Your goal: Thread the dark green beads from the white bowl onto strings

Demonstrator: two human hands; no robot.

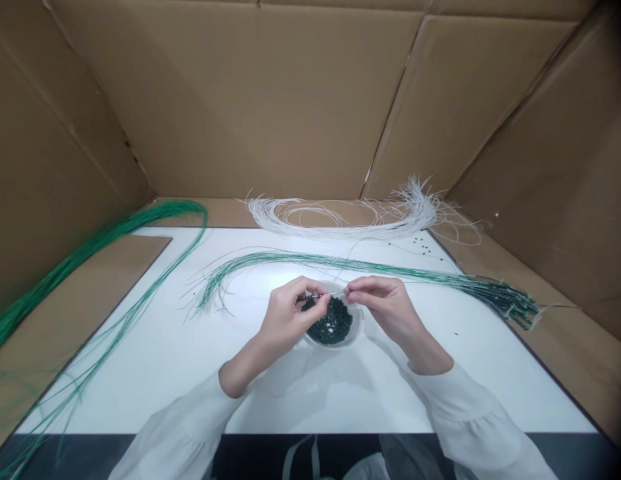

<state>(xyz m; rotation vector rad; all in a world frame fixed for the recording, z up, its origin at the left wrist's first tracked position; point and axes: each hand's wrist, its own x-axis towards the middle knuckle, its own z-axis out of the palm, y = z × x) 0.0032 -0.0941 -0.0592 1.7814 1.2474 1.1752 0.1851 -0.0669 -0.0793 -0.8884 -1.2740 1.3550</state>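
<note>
Above a white bowl (357,335) of small dark green beads (335,323), both my hands are close together. My left hand (295,307) is closed in a pinch on a thin cord (337,293) with several dark beads strung along it. My right hand (377,300) pinches the cord's other part with thumb and forefinger, just right of the left fingertips. A tiny dark bead may sit at the right fingertips; it is too small to be sure. Behind the hands lies a bundle of green cords (340,263), its right end (505,300) covered with dark beads.
A coil of white cords (340,230) lies at the back against the cardboard wall (270,100). Long green strands (110,233) hang over the left side of the white table (155,373). Several loose beads (423,248) are scattered at back right.
</note>
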